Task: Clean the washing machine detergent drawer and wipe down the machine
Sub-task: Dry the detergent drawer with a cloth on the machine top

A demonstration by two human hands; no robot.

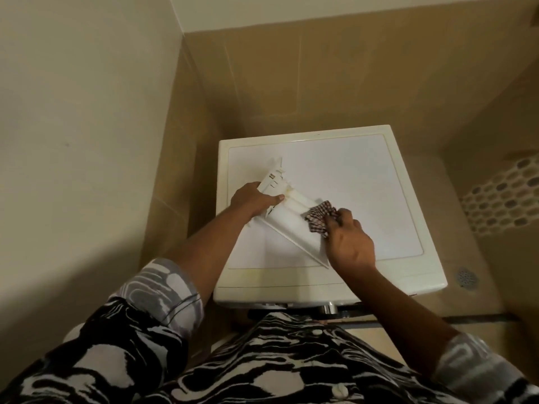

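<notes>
Head view: detergent drawer (pixel 287 218) lies diagonally on the washing machine top (pixel 350 185), left of centre. Left hand (pixel 253 201) grips its far end, fingers curled over the edge, thumb laid flat along the top face. Right hand (pixel 350 239) holds a checkered cloth (pixel 319 218), fingers bunched tight round it, pressing it against the drawer's near-right part. Cloth touches the drawer. Patterned sleeves (pixel 163 290) rolled above the forearms. Floor drain (pixel 466 277) on the tiles right of the machine.

The right hand (pixel 351 246) hides part of the cloth (pixel 317 217) and detergent drawer (pixel 287 220).
</notes>
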